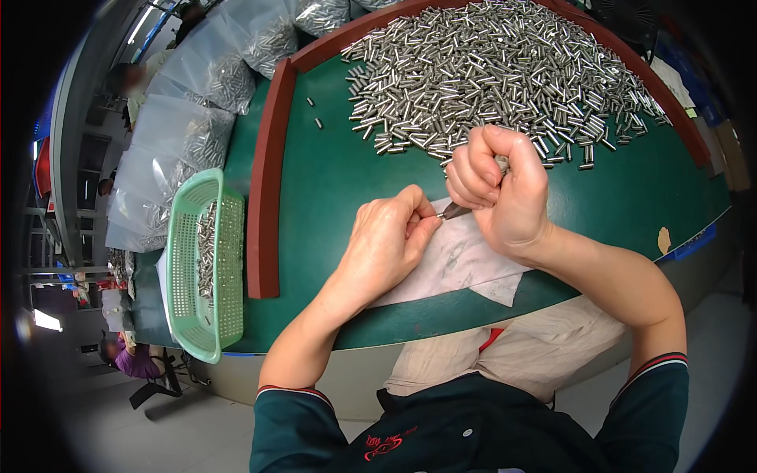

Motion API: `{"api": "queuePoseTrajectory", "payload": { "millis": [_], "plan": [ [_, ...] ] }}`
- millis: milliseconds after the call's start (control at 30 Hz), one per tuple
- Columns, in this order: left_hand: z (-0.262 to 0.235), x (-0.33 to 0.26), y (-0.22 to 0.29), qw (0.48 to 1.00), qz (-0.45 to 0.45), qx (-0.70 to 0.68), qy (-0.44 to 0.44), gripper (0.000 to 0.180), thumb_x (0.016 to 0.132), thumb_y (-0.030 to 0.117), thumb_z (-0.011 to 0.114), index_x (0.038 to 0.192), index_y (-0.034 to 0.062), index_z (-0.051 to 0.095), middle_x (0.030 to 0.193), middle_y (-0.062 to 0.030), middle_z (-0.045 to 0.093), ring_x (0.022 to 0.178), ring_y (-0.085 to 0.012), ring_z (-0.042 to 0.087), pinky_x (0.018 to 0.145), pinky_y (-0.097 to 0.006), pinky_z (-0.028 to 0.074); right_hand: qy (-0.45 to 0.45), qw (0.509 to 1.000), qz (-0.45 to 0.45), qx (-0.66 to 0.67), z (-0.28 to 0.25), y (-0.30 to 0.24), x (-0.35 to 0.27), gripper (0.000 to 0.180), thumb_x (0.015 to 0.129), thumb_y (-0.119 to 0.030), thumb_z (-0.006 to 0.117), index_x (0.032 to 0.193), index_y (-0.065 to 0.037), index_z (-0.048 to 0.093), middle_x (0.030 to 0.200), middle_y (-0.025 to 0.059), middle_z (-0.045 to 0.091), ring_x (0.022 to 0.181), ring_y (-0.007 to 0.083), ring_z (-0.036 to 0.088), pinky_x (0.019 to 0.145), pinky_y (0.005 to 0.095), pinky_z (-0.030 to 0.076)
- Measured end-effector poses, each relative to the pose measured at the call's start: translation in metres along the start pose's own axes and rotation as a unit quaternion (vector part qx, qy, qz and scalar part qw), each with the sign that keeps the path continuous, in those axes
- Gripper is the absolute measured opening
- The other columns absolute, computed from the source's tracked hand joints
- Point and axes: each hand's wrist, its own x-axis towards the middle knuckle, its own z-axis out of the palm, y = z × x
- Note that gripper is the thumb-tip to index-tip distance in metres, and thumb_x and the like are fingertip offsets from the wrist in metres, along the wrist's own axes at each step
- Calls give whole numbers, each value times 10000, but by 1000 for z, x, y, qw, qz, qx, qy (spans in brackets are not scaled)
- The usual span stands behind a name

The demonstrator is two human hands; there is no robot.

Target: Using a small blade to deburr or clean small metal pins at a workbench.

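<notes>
My left hand [388, 240] is closed in a pinch, thumb against forefinger, on a small metal pin. Only the pin's end [439, 215] shows past the fingertips. My right hand [501, 185] is wrapped in a fist round a hand tool, whose handle is mostly hidden in the palm. Its dark tapered tip [453, 210] points left and meets the pin's end, or comes very close to it. Under both hands lies a stained whitish cloth [461, 260] on the green tabletop [315, 197]. A big heap of short shiny metal pins [489, 75] spreads just beyond my right hand.
A red-brown wooden rail [270, 189] borders the tabletop at left. Outside it stands a light green plastic basket [181, 260] with some pins inside. Clear bags of pins [209, 146] line the far left. Two loose pins [318, 123] lie near the rail. Other people are in the left background.
</notes>
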Motion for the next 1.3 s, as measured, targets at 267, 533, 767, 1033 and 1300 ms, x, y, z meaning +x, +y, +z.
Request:
{"api": "queuePoseTrajectory", "payload": {
  "millis": [267, 533, 767, 1033, 1300],
  "plan": [
    [0, 1, 0, 1000, 3, -5, -1, 127, 728, 53, 619, 692, -25, 524, 502, -81, 465, 442, -143, 417, 442, -289, 346, -6, 999, 4, -39, 3, 2, -2, 355, 846, -239, 299, 512, -129, 259, 416, -22, 245, 404, 86, 163, 409, 249, 176],
    [-1, 3, 1, 1000, 15, -15, 0, 136, 727, 53, 618, 682, -28, 518, 511, -93, 482, 446, -150, 435, 449, -293, 358, -9, 995, -29, -90, 7, 7, -2, 353, 848, -229, 321, 517, -112, 283, 424, -20, 244, 407, 86, 171, 405, 255, 164],
    [-14, 2, -5, 953, -111, -278, -39, 104, 853, 113, 517, 803, 22, 514, 679, 20, 489, 581, -59, 424, 521, -195, 350, 25, 997, -69, 36, -6, -25, 13, 296, 815, -199, 310, 533, -116, 274, 432, -16, 235, 395, 84, 172, 387, 245, 161],
    [-14, 17, -10, 714, -147, -681, -66, 93, 839, 141, 533, 810, 56, 508, 757, -65, 530, 576, -71, 397, 531, -211, 357, 37, 995, -95, 16, -9, -39, 19, 279, 818, -205, 289, 553, -121, 267, 440, -22, 228, 406, 79, 170, 395, 237, 168],
    [16, 33, -7, 994, 48, -14, 93, 116, 698, 82, 656, 759, 13, 585, 501, -50, 431, 435, -137, 416, 437, -285, 345, 36, 995, -96, -10, -7, -36, 18, 262, 787, -180, 298, 534, -115, 271, 425, -16, 248, 393, 74, 172, 379, 234, 162]
  ]
}}
